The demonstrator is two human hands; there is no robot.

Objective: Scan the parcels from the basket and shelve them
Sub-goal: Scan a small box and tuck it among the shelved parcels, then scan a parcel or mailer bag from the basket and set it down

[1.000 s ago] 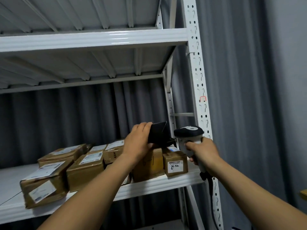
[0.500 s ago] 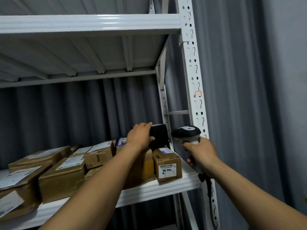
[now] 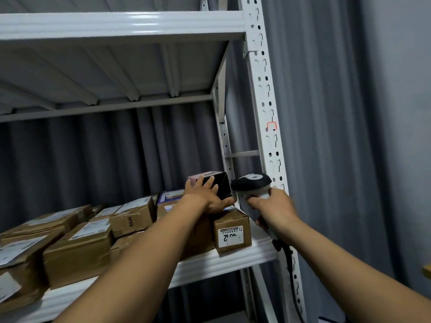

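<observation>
Leftmost carton (image 3: 25, 271) cut off; its label (image 3: 8, 287) blurred.

Reaches up and forward with both bare forearms, converging from the lower corners of the view. Grips the dark box (image 3: 220, 186) with the left hand (image 3: 205, 198), fingers spread over its near face and thumb curled under its lower edge. Clasps the scanner (image 3: 251, 184) handle in the right hand (image 3: 275, 206), fist closed, just beside the left.
</observation>
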